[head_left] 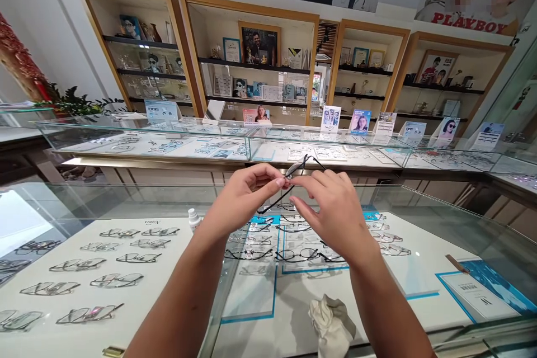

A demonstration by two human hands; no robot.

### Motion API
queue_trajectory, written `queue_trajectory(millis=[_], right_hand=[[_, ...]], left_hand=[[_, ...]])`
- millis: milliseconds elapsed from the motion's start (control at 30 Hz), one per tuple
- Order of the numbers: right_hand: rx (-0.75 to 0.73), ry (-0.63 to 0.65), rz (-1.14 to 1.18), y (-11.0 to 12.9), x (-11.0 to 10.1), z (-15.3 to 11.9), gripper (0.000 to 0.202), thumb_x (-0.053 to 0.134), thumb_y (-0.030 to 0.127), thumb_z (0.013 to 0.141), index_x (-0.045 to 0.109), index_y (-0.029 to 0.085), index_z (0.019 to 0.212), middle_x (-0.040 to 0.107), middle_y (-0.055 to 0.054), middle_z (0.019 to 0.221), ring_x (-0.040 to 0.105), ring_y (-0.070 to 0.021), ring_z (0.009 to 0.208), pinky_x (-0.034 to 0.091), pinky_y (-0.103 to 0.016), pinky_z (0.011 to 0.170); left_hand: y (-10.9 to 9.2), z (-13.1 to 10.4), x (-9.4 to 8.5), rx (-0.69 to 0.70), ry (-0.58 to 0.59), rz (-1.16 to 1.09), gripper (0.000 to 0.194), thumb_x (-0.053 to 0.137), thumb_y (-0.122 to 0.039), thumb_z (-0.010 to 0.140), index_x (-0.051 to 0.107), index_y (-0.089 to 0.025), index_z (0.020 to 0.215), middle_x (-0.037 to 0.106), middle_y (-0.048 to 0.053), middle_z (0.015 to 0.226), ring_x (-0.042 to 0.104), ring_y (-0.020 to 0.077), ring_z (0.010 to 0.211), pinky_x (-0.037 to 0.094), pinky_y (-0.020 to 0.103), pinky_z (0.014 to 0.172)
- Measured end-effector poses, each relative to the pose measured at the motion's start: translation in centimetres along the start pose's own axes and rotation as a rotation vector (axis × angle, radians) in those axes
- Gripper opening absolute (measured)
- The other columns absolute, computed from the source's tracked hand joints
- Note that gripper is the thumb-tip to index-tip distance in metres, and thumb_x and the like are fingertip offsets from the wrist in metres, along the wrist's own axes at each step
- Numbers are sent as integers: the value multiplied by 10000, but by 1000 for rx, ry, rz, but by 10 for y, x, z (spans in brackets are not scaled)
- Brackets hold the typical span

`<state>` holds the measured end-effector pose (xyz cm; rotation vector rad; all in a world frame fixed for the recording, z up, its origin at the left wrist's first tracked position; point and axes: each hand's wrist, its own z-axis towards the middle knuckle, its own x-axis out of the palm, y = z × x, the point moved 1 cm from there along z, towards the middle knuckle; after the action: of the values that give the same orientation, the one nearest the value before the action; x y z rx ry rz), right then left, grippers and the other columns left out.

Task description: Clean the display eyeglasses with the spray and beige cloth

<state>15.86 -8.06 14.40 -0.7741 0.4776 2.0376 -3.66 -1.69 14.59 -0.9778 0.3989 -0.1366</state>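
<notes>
A pair of dark-framed glasses [298,168] is held up over the glass counter, tilted, with one temple hanging down to the left. My left hand [247,196] pinches it between thumb and fingers at the near side. From the right, my right hand [331,207] grips it too, its fingertips meeting the left ones and its thumb lower down. The exact spot under the fingertips is hidden. Below my hands lies a crumpled pale cloth [331,324] on the counter. A small white bottle [193,219] stands beyond my left forearm.
Rows of glasses [117,279] lie in the display case on the left, and more black frames [296,255] lie beneath my hands. A blue and white card [478,291] is at the right. Across the aisle runs a second glass case [201,148] topped with small signs.
</notes>
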Motion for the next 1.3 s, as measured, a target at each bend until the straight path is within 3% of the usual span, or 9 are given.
queue_trajectory(millis=[200,467,700,867,1100,1300], right_hand=[[17,-17,-56,-3,3,1,173,622,359,1026,677,238,1136,735,-68,999,584,-254,894,312,-391,783],[36,-30,-72,-10,7,1,100,617,322,1035,658,231,1025,737,-56,962,569,-242,868,293,-391,775],[131,-24,-47,-21,6,3,127,612,332,1040,656,231,978,726,-47,906,563,-228,816,270,-378,749],[145,21,-3,-19,4,0,124,634,352,1018,688,241,1006,736,-54,947,578,-240,858,303,-395,782],[179,-37,417,-8,9,3,366,657,392,998,629,294,1350,712,-77,1283,618,-276,1158,455,-454,979],[167,-37,555,-4,19,6,222,627,314,1009,701,272,1213,754,-64,1229,647,-257,1148,486,-442,989]], left_hand=[[1,0,2,-11,-53,-65,281,769,-487,883,739,-208,903,778,91,981,719,249,987,559,393,939],[3,4,-3,23,-298,-125,245,778,-453,878,745,-213,920,791,83,1022,714,252,1058,530,396,1005],[8,9,-9,13,-425,-344,251,799,-421,843,688,-205,907,777,87,1150,720,242,1102,552,311,810],[11,9,-4,16,-361,-262,250,810,-422,855,721,-204,937,770,99,1145,699,246,1156,543,335,908],[10,5,19,33,-222,-217,246,821,-438,844,734,-211,884,704,103,1335,644,269,1254,499,394,1066],[5,0,29,2,-121,-249,188,828,-401,847,762,-230,889,652,83,1433,614,271,1308,501,377,1057]])
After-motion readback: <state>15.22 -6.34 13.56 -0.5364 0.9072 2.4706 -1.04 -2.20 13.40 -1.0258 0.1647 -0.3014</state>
